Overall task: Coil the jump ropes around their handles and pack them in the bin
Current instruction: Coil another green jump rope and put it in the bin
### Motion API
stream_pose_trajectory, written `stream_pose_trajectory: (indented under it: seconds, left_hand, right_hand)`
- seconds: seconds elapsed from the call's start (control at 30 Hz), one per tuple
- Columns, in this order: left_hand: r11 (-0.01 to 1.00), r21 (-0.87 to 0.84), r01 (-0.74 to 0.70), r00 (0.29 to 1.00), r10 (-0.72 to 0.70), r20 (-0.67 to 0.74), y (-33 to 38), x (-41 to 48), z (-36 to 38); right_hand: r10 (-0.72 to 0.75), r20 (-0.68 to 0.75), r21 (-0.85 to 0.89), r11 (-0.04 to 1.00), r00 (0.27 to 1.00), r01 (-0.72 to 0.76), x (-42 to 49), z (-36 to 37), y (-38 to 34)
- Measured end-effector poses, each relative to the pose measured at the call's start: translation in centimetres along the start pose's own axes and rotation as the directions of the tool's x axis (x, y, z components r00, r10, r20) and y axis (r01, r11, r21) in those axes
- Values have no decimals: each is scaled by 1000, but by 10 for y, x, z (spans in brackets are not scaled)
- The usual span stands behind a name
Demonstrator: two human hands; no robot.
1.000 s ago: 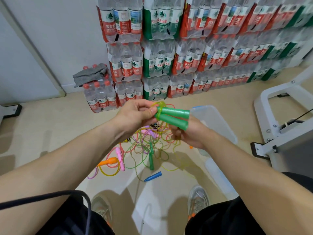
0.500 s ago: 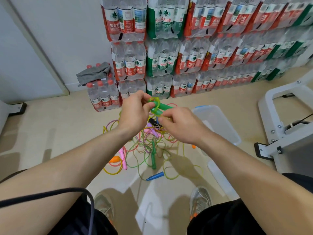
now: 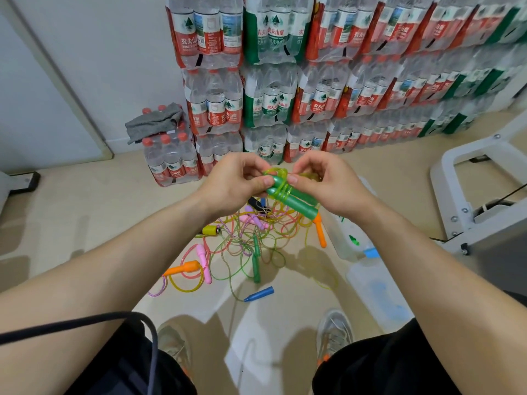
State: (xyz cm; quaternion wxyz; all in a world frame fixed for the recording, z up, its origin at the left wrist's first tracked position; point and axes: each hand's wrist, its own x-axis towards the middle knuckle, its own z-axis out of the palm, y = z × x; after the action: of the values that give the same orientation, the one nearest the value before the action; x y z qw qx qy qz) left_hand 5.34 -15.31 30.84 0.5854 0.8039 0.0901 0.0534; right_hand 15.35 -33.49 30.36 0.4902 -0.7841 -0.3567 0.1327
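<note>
Both hands pinch the same pair of green handles [image 3: 296,200] — the left hand [image 3: 236,183] has its thumb and fingers closed on the tapered end, and the right hand [image 3: 328,183] has its fingertips closed on the yellow-green cord [image 3: 278,173] wound there. The handles lie side by side, held above the floor, slanting down toward the right.

A second ago the handles were bare and level, with the cord hanging in a loop off their left end. Half a second ago the right hand covered them. Now several turns sit around the tapered ends, so I judge the coiling of this rope to be under way but far from done.

Much is hard to read. How much loose cord trails from the handles I cannot tell, since it merges with the tangle [image 3: 251,240] of ropes on the floor below. The right forearm cuts across the clear bin [image 3: 346,240], so its contents are mostly hidden — a green scrap and a blue piece show through the wall. Whether the cord's end is tucked cannot be seen.
</note>
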Motion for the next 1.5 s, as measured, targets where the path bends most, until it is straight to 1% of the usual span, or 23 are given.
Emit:
stream_pose_trajectory:
  seconds: [0.1, 0.13, 0.23, 0.3, 0.37, 0.43, 0.53, 0.63, 0.73, 0.83, 0.93, 1.03, 1.1, 1.13, 1.2, 1.27, 1.3, 1.37, 1.4, 1.43, 1.5]
  left_hand:
    - [988, -126, 94, 995, -92, 27, -2, -3, 0]
    - [982, -144, 122, 992, -117, 42, -3, -4, -1]
    - [954, -211, 215, 975, -199, 95, -1, -9, 0]
    - [916, -272, 295, 955, -274, 114, 1, -10, 4]
    - [879, -309, 364, 931, -348, 109, 5, -9, 7]
    - [866, -307, 394, 919, -380, 108, 6, -8, 6]
    - [882, -255, 397, 916, -366, 163, 7, -11, 4]
    - [893, -197, 405, 913, -383, 141, 3, -12, 6]
    - [941, -44, 335, 931, -324, 166, 3, -13, 6]
    - [961, 30, 277, 935, -276, 221, 5, -14, 5]
    - [972, 26, 236, 927, -233, 293, 6, -13, 2]
    - [984, -6, 179, 912, -164, 375, 7, -15, 1]
    - [980, -77, 183, 905, -137, 403, 8, -16, 1]
    - [969, -140, 203, 906, -132, 403, 9, -16, 1]
    - [916, -308, 258, 913, -127, 388, 9, -16, 0]
    - [847, -448, 288, 928, -130, 350, 8, -16, -1]
    - [824, -490, 286, 939, -139, 314, 6, -16, 0]
    - [795, -544, 270, 958, -166, 234, 3, -16, 2]
    - [790, -556, 259, 964, -180, 194, 1, -15, 2]
    - [795, -555, 245, 969, -191, 154, -1, -14, 3]
    - [828, -517, 219, 974, -220, 62, -4, -12, 3]
  right_hand:
    - [6, 12, -103, 995, 1000, -4, -1, 6, 4]
    - [33, 33, -91, 995, 999, -30, -2, 9, 5]
    - [122, 120, 38, 991, 985, -127, -3, 15, 7]
    - [124, 140, 78, 988, 982, -136, -3, 16, 6]
    - [111, 150, 80, 989, 982, -123, -3, 17, 6]
    - [108, 163, 70, 990, 981, -120, -3, 18, 8]
    - [101, 160, 44, 993, 982, -110, -4, 20, 11]
    - [116, 197, 53, 990, 974, -129, -5, 22, 11]
    - [150, 227, 67, 983, 962, -169, -6, 24, 11]
    - [182, 280, 103, 971, 943, -218, -6, 18, 7]
    - [200, 343, 150, 953, 918, -264, -7, 7, 3]
    - [238, 319, 157, 941, 917, -299, -7, 1, 4]
    - [241, 309, 226, 921, 920, -317, -9, 1, 6]
    - [236, 312, 304, 893, 920, -332, -10, 3, 7]
    - [263, 327, 477, 783, 907, -399, -13, 11, 6]
    - [348, 351, 558, 668, 869, -492, -15, 22, 4]
    - [376, 359, 565, 641, 854, -520, -17, 28, 4]
    - [405, 364, 556, 628, 839, -544, -20, 39, 6]
    - [414, 355, 543, 638, 838, -546, -21, 43, 6]
    - [422, 336, 526, 657, 842, -540, -22, 46, 5]
    - [423, 260, 449, 743, 868, -496, -25, 53, 2]
